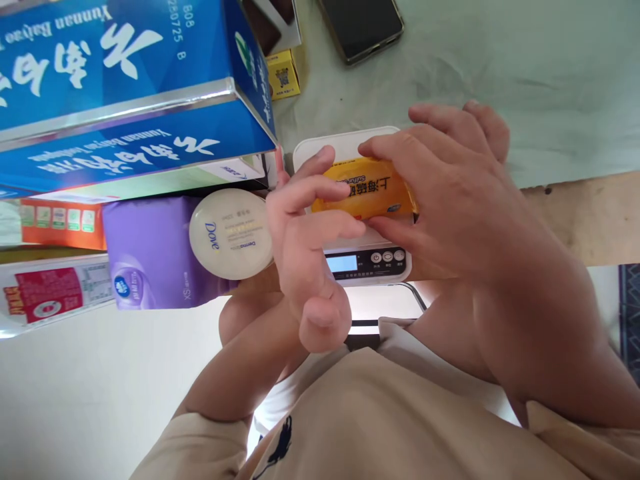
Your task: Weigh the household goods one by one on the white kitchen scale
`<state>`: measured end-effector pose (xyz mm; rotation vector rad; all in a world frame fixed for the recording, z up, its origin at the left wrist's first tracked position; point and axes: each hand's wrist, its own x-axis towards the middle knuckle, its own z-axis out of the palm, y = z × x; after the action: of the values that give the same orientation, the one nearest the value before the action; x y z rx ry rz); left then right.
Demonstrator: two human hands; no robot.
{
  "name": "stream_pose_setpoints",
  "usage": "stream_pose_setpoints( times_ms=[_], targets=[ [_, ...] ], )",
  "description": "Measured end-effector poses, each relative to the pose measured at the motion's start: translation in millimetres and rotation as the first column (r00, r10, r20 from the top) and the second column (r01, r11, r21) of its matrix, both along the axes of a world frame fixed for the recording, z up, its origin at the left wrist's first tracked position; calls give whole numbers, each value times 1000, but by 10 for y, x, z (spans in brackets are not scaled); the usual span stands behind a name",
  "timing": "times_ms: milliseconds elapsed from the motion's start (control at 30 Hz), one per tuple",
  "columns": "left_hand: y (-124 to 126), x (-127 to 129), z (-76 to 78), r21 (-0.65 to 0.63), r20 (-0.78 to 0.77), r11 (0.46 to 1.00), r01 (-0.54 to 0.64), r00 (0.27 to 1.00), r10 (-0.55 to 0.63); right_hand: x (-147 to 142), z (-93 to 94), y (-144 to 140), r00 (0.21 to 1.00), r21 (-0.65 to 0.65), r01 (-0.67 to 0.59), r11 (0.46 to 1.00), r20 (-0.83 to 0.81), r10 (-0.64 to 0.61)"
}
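An orange pack of sulfur soap [377,190] is over the white platform of a digital scale [345,141]; I cannot tell whether it rests on the platform or is held just above it. My right hand [445,180] grips the pack at its right end, thumb along the near edge and index finger on the far edge. At the pack's left end, my left hand [310,247] has curled fingers spread apart, the tips overlapping the pack in view. The scale's lit display [342,263] shows no readable digits, and its buttons sit beside it.
To the left are a large blue Yunnan Baiyao toothpaste box [125,73], a round Dove tub [231,233], a purple tissue pack [150,247] and an orange box [63,223]. A phone [363,27] and small yellow box [284,75] lie at the back. The wooden table edge [575,213] runs in front.
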<state>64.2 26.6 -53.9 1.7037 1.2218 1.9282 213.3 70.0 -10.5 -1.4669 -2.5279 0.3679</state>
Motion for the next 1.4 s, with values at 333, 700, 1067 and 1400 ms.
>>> stream_pose_setpoints(
  times_ms=[333,700,1067,1400],
  targets=[
    [-11,-39,-3,-10,-73,1000,-6,997,6,18,-35,-18,998,86,-34,996,-50,38],
    [-42,-84,-6,-77,-72,996,34,997,-39,-14,117,29,995,30,96,995,-5,-96],
    [-26,-127,-68,-122,-100,992,44,993,-56,1,-34,-39,998,159,-40,986,-49,48],
    [12,-94,-23,9,-30,999,43,999,-43,-115,16,-13,1000,122,-6,993,5,5]
  ],
)
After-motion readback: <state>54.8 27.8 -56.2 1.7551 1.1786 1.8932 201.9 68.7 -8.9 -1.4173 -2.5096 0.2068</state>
